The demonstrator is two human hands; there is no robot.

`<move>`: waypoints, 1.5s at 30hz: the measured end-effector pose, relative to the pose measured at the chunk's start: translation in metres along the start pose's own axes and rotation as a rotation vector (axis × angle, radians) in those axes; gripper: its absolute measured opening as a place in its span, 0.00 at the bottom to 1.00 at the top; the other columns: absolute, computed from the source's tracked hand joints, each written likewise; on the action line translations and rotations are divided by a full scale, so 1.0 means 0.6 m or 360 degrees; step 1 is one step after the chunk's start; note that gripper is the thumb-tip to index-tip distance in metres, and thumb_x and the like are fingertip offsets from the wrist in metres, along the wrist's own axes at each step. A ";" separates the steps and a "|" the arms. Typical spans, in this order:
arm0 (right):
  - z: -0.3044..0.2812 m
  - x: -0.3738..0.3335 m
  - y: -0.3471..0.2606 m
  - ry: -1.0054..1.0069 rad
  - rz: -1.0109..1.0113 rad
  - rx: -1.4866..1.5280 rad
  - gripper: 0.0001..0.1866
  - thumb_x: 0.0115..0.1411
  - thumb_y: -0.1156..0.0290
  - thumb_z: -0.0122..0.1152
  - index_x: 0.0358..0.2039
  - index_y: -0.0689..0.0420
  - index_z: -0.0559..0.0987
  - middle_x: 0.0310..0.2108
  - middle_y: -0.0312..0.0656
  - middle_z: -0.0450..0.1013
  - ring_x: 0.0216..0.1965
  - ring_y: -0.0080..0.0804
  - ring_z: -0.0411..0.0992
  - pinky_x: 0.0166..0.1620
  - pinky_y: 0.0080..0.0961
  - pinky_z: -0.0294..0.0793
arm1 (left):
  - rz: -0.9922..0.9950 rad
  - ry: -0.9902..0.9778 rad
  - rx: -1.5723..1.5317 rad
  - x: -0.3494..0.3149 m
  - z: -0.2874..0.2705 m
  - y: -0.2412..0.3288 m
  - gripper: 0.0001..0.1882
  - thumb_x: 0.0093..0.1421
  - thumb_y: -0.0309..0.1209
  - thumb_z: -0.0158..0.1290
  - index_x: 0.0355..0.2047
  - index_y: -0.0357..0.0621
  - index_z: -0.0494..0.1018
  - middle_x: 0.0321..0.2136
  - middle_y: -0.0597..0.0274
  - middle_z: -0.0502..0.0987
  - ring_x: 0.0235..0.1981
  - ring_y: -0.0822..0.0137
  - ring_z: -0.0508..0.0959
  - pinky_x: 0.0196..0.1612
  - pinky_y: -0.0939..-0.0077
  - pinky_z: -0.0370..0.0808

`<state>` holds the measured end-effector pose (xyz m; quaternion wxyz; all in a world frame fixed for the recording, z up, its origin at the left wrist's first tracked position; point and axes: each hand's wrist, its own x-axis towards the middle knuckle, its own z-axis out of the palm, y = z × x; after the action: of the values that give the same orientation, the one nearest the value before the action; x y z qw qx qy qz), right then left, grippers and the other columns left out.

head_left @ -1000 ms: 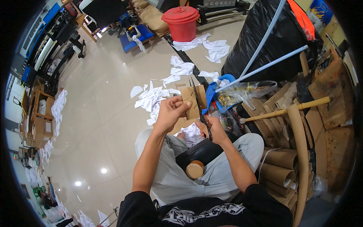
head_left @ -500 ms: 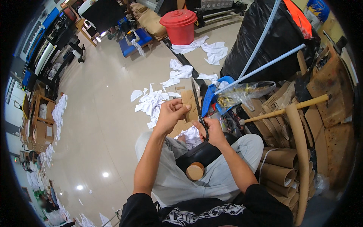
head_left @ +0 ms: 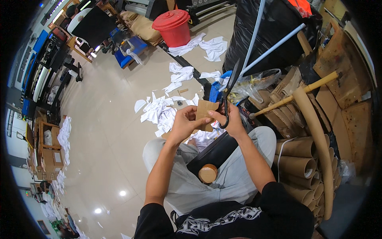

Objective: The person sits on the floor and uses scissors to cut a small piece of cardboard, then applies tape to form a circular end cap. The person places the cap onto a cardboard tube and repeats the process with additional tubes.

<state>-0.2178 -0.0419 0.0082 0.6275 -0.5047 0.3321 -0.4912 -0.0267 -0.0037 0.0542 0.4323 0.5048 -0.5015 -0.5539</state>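
A small piece of brown cardboard (head_left: 206,110) is pinched in my left hand (head_left: 184,124), held up above my lap. My right hand (head_left: 234,121) has black scissors (head_left: 228,88) in its grip, blades pointing up and away from me. The right thumb also presses on the cardboard's near edge. The blades stand to the right of the cardboard, apart from it. Across my lap lies a dark, bar-like object (head_left: 213,153), with a round brown piece (head_left: 207,173) resting against its near side.
White cloth scraps (head_left: 159,113) lie on the tiled floor ahead. Beyond them stands a red lidded bucket (head_left: 172,30). On the right are a black plastic bag (head_left: 270,40), a blue dustpan (head_left: 217,91), a wooden stick (head_left: 298,93) and cardboard tubes (head_left: 296,167).
The scissors have moved from beside the cardboard to its right, tilted rightward. My right thumb has come onto the cardboard, which appears shorter and turned. The whole view has shifted slightly.
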 end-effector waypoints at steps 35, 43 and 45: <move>-0.010 0.001 -0.002 0.0210 0.0021 0.0241 0.09 0.62 0.70 0.70 0.36 0.62 0.80 0.27 0.36 0.77 0.26 0.19 0.75 0.32 0.18 0.75 | 0.0028 -0.0397 0.0050 -0.016 -0.016 0.011 0.27 0.65 0.22 0.60 0.63 0.30 0.68 0.44 0.56 0.81 0.41 0.72 0.80 0.44 0.76 0.79; -0.018 0.002 -0.008 0.0262 -0.0013 0.0045 0.09 0.62 0.70 0.70 0.34 0.61 0.80 0.25 0.36 0.77 0.23 0.20 0.74 0.29 0.17 0.74 | 0.0156 -0.0283 0.0039 -0.022 -0.001 0.010 0.28 0.67 0.21 0.57 0.66 0.34 0.66 0.46 0.56 0.81 0.43 0.71 0.80 0.48 0.72 0.78; -0.019 0.003 -0.007 0.0259 -0.0022 0.0063 0.09 0.61 0.70 0.71 0.34 0.61 0.80 0.25 0.36 0.77 0.23 0.20 0.74 0.29 0.17 0.74 | 0.0177 -0.0284 0.0114 -0.021 -0.005 0.006 0.28 0.67 0.21 0.57 0.67 0.34 0.65 0.45 0.57 0.81 0.42 0.72 0.80 0.48 0.73 0.78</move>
<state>-0.2288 -0.0472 0.0094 0.6049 -0.4529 0.3686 -0.5413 -0.0224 0.0080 0.0592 0.3976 0.4399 -0.5848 -0.5536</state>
